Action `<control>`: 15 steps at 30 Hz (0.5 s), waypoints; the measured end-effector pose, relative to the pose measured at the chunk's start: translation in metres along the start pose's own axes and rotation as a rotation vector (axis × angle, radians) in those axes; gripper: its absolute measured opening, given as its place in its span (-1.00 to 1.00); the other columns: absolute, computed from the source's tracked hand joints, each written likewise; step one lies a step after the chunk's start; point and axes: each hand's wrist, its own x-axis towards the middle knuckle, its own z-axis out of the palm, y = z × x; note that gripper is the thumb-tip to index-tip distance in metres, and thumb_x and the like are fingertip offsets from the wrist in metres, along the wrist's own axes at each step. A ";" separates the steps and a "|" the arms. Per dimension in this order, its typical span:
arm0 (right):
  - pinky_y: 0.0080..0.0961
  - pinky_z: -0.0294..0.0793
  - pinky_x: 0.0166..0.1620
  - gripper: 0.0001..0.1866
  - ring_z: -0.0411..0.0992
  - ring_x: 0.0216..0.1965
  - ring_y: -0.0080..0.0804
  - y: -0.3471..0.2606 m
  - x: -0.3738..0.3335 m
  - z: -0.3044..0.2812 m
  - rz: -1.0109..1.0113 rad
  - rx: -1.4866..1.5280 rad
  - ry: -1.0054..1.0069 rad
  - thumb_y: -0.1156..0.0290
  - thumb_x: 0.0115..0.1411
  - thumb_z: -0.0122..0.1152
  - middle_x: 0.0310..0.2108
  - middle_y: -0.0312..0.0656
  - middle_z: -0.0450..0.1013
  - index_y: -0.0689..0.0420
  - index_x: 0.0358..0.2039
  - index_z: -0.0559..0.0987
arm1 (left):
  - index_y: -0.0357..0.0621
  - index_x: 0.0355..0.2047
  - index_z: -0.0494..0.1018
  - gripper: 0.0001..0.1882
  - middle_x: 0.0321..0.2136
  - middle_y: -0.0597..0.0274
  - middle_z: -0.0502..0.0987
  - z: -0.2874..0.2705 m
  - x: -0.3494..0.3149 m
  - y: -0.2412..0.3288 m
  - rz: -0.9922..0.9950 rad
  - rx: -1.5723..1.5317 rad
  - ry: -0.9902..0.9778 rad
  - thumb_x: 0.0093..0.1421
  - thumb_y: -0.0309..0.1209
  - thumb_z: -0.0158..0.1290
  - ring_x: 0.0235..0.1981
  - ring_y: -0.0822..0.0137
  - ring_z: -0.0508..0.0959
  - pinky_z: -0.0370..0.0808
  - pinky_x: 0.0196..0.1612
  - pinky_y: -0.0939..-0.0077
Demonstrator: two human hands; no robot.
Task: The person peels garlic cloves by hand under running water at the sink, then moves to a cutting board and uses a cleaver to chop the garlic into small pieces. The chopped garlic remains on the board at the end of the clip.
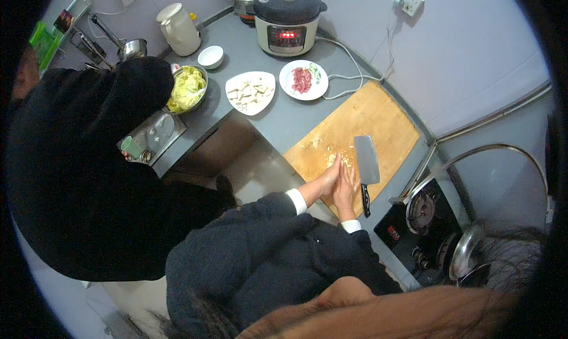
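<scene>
My left hand (pixel 326 182) and my right hand (pixel 344 193) are together over the near part of a wooden cutting board (pixel 370 117). Their palms face each other and the fingers stretch forward. Neither hand visibly grips anything, though the space between the palms is hidden. Small pale chopped bits, perhaps garlic (pixel 329 160), lie on the board around my fingertips. Just right of my right hand, a cleaver (pixel 367 160) rests flat, its black handle toward me.
Beyond the board stand a plate of sliced meat (pixel 301 80), a dish of white pieces (pixel 249 93), a bowl of leafy greens (pixel 188 90) and an electric cooker (pixel 287 22). A person in black (pixel 89 179) works close at left by the sink (pixel 163 129). A gas stove (pixel 421 232) sits right.
</scene>
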 end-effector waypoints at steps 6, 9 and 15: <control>0.03 -0.23 0.22 -0.74 0.22 0.05 -0.24 0.001 0.003 -0.006 0.200 -0.153 0.105 0.39 0.04 0.11 -0.19 -0.22 0.38 0.06 -0.20 0.50 | -0.15 -0.20 0.50 -0.71 -0.34 -0.01 0.47 -0.013 -0.017 0.009 0.614 1.075 0.435 0.00 -0.47 0.05 -0.33 0.08 0.50 0.43 -0.24 0.33; 0.00 -0.17 0.21 -0.80 0.30 -0.13 -0.29 0.000 0.004 -0.010 0.152 -0.151 0.212 0.49 -0.01 0.12 -0.38 -0.27 0.39 0.05 -0.31 0.52 | -0.18 -0.19 0.48 -0.67 -0.32 -0.01 0.44 -0.013 -0.024 0.016 0.891 1.161 0.330 -0.03 -0.57 0.01 -0.34 0.08 0.48 0.43 -0.28 0.36; 0.13 -0.25 0.21 -0.81 0.27 -0.03 -0.20 -0.021 -0.010 -0.014 0.105 -0.373 0.324 0.45 -0.01 0.11 -0.26 -0.17 0.41 0.08 -0.32 0.54 | -0.11 -0.19 0.49 -0.64 0.10 0.03 0.21 -0.001 -0.046 0.017 0.909 1.787 0.244 -0.05 -0.36 0.06 0.18 0.07 0.12 -0.09 0.17 -0.18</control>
